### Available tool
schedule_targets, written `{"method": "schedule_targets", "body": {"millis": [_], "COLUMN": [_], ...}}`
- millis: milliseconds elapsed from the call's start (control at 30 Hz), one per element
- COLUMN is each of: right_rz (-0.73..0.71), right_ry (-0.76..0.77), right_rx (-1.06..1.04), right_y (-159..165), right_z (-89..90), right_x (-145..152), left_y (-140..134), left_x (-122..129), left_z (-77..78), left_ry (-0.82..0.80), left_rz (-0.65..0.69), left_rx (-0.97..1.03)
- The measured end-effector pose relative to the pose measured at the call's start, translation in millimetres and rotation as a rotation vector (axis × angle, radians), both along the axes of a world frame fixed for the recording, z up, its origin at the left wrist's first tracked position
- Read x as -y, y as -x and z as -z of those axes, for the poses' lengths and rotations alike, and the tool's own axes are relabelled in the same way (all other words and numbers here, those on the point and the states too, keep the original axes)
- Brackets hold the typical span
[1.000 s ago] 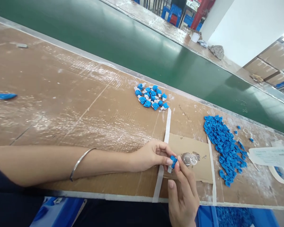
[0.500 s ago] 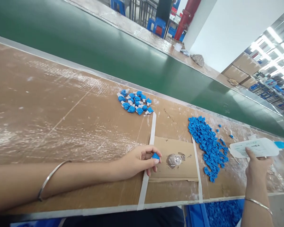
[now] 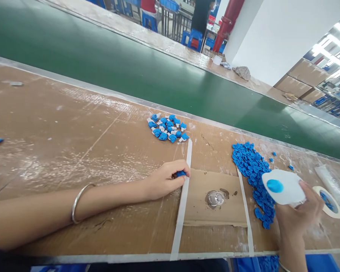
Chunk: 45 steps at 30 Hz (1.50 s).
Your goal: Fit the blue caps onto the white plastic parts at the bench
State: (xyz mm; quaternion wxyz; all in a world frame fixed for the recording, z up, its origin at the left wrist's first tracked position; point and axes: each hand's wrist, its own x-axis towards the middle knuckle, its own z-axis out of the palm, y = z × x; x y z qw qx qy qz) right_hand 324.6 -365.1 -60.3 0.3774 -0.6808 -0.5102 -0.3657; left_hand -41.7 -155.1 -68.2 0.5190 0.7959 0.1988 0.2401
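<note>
While the green belt runs along the far side of our worktop, a cardboard sheet lies between our two hands, with a heap of blue pieces to its right. Our right hand is wrapped around a white bottle; its long axis points roughly toward our eyes, so the blue tip looks foreshortened. Leftward from that tip, across the sheet, our left hand has its fingers curled tight on a small blue piece, mostly hidden, by the sheet's left edge. Between them sits a clear round dish, nearer our left hand. We can read no brand or label on the bottle; faint marks on the belt are illegible.
</note>
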Motion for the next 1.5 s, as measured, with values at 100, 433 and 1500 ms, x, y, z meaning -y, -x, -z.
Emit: {"method": "schedule_targets", "body": {"millis": [100, 433, 1500], "right_rz": [-0.113, -0.192, -0.135], "right_ry": [-0.004, -0.029, -0.091], "right_rx": [0.308, 0.491, 0.456], "right_y": [24, 35, 33], "right_z": [-1.4, 5.0, 8.6], "right_x": [-11, -15, -17], "left_y": [-1, -2, -3], "left_x": [1, 2, 2], "left_z": [1.0, 0.4, -3.1], "left_ry": [-0.003, 0.029, 0.040], "left_rz": [0.020, 0.024, 0.036], "left_rx": [0.003, 0.002, 0.000]}}
